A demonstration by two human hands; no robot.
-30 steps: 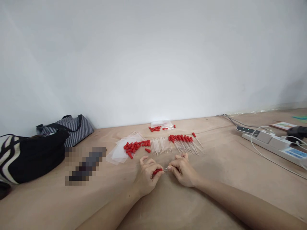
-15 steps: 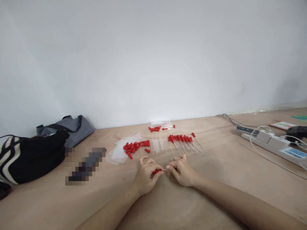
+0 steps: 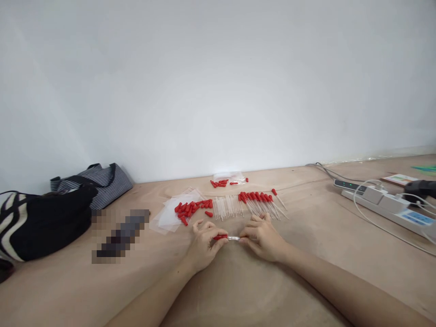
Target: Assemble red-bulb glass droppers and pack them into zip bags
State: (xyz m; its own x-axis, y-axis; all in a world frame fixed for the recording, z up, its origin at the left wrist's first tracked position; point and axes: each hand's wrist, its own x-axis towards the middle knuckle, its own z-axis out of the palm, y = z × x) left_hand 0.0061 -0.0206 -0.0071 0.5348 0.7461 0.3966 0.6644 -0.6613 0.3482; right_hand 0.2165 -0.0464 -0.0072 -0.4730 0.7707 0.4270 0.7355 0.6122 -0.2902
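Between thumb and fingers, my left hand [image 3: 207,245] pinches a red rubber dropper bulb [image 3: 220,237]. A clear dropper tube [image 3: 233,238] runs from the bulb's open end to my right hand [image 3: 264,238], whose fingertips pinch its other end. How deep the tube sits in the bulb is hidden. Beyond my hands lies a row of bare clear tubes [image 3: 227,208]. To their right are several droppers [image 3: 260,200] with red bulbs on their tubes. Loose red bulbs [image 3: 187,210] are heaped to the left, partly on clear plastic bags [image 3: 166,215].
More red bulbs [image 3: 219,183] lie by another plastic bag [image 3: 230,175] near the wall. A white power strip [image 3: 391,206] with cables stands at the right. At the left are a black bag [image 3: 51,227], a striped bag [image 3: 112,186] and a pixelated dark object [image 3: 121,236].
My hands have moved slightly apart, and a longer stretch of clear tube shows between them. Both hands stay pinched on the dropper parts.
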